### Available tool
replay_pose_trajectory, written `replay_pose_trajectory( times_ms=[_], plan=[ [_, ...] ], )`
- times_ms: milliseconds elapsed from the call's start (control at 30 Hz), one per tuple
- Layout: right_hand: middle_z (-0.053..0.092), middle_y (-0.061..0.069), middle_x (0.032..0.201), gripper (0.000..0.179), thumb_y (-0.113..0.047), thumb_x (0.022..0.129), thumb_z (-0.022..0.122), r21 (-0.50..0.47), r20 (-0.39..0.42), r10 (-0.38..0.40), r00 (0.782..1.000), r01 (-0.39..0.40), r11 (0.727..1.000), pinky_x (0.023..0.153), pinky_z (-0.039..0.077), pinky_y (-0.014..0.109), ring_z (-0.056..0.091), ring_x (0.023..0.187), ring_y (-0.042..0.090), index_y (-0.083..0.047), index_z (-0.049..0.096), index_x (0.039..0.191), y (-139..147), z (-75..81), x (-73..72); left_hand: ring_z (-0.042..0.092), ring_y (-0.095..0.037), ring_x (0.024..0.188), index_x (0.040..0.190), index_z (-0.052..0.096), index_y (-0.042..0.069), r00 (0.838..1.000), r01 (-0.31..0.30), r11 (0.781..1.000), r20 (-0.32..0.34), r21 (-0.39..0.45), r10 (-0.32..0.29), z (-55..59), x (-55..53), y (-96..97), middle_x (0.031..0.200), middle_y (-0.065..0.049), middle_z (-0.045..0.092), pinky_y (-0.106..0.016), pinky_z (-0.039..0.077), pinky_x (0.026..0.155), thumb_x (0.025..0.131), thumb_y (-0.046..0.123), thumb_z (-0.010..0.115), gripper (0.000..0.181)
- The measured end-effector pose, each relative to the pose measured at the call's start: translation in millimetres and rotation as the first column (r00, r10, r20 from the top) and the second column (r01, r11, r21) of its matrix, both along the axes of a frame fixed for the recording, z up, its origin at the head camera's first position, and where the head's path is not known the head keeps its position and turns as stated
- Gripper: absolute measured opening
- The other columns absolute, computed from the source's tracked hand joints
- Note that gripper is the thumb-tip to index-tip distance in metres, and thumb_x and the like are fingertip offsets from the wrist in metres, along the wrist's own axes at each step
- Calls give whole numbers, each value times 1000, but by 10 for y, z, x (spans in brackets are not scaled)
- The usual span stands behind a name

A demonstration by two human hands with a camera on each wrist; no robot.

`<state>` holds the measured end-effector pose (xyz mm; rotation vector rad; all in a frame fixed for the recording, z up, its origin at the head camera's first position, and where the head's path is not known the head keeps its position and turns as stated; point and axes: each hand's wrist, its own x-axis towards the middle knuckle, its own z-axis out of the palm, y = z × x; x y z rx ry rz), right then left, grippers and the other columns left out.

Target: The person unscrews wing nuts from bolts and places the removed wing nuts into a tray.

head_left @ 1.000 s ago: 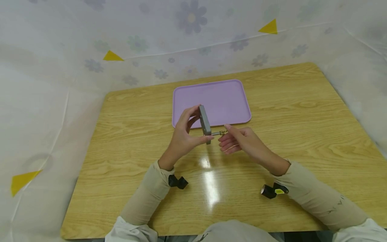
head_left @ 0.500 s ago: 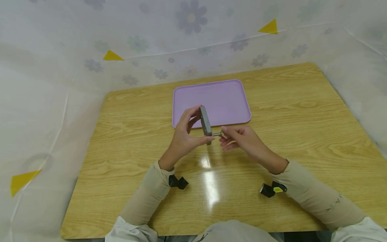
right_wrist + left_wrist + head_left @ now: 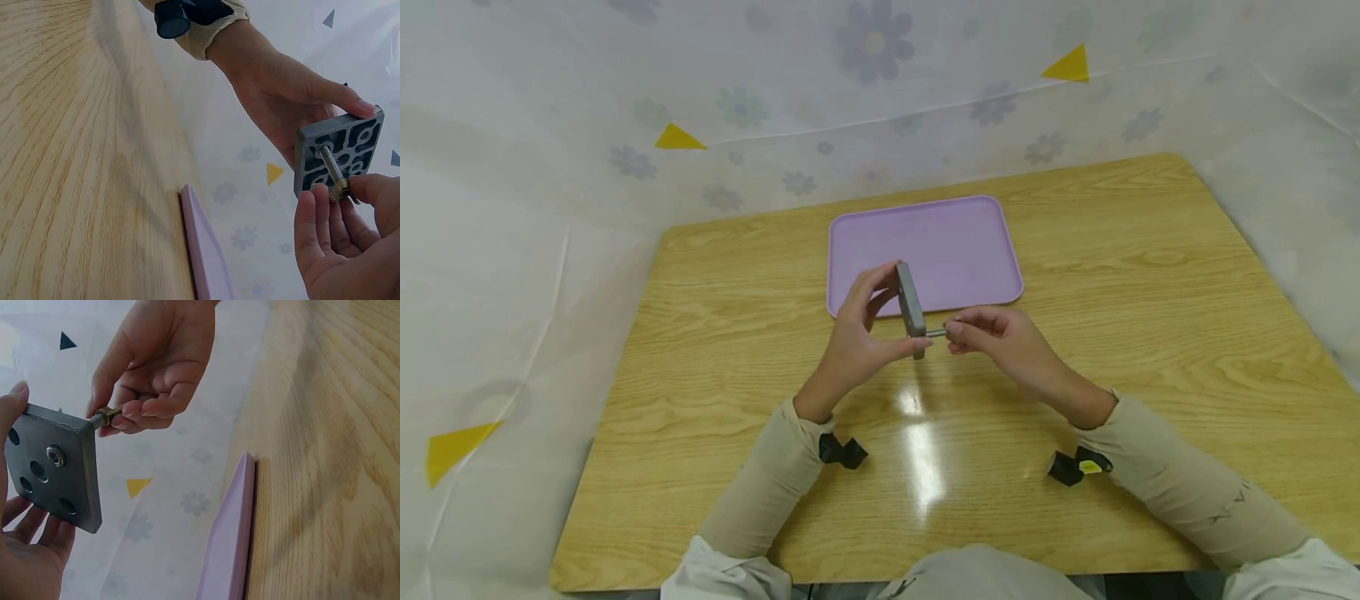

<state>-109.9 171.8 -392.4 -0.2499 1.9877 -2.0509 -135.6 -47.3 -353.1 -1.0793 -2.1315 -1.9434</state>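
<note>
My left hand [image 3: 859, 333] holds a grey square plate [image 3: 910, 298] on edge, thumb at one side and fingers at the opposite side. Several round holes [image 3: 67, 505] pierce its flat face, and a socket-head bolt [image 3: 56, 456] sits in one of them. The ribbed back shows in the right wrist view, where the threaded shank [image 3: 331, 161] sticks out. Near the shank's free end is a brass-coloured wing nut [image 3: 340, 190]. My right hand [image 3: 1011, 343] pinches this nut between thumb and fingers, which mostly hide it in the head view.
A shallow lilac tray [image 3: 940, 242] lies behind the hands on the wood-grain table [image 3: 715, 367]. White flowered sheeting [image 3: 820, 75] with yellow triangles [image 3: 681, 137] surrounds the table's back and sides. Black wrist cameras [image 3: 842, 451] are strapped to both sleeves.
My right hand has come slightly left, and its thumb and fingers have closed over the wing nut, which showed more openly before. My left hand and the plate stay almost still.
</note>
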Motion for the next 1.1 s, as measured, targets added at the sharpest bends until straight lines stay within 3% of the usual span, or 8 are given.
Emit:
replay_pose_trajectory(
  times_ms=[367,500,667,800,967,1100],
  plan=[
    [67,8,95,28,-23,92,61,110,-142,-21,990,37,993,83,53,33,64,90,27,1,63,107,100,-14,-21,43,-34,115,135,31,-13,1000,9,1000,18,22,-10,-3,-5,-24,129,-25,38,-49,36,102,70,-2,80,82],
    [66,10,96,25,-22,91,62,136,-174,-45,984,70,988,81,54,35,64,89,28,-1,63,105,155,-35,-69,43,-33,116,135,32,-11,999,12,1000,40,16,-12,-32,-6,-41,129,-28,37,-48,36,102,68,-7,78,81],
    [66,13,95,23,-24,90,63,208,-198,-74,977,116,971,78,54,28,64,87,27,-5,65,103,260,-102,-164,40,-34,121,135,30,-12,995,29,999,93,22,-31,-75,2,-75,131,-24,37,-47,33,105,67,-13,76,82],
    [67,13,93,24,-30,89,64,322,-253,-80,964,162,933,73,54,23,64,84,26,-10,67,102,371,-178,-265,35,-37,124,136,26,-12,980,89,995,171,53,-97,-128,14,-122,134,-22,34,-46,28,108,68,-17,73,83],
    [69,5,90,23,-33,88,64,489,-361,-44,932,229,842,65,51,19,63,78,18,-13,70,97,492,-261,-404,28,-43,126,134,19,-13,954,179,983,238,27,-180,-239,49,-149,135,-23,29,-44,24,111,64,-25,70,88],
    [68,0,88,20,-30,89,65,575,-403,2,915,252,779,66,51,25,60,77,13,-12,70,95,531,-309,-504,26,-42,127,132,18,-8,935,205,978,304,-36,-185,-351,72,-142,133,-20,28,-39,23,111,64,-21,73,89]
  ],
)
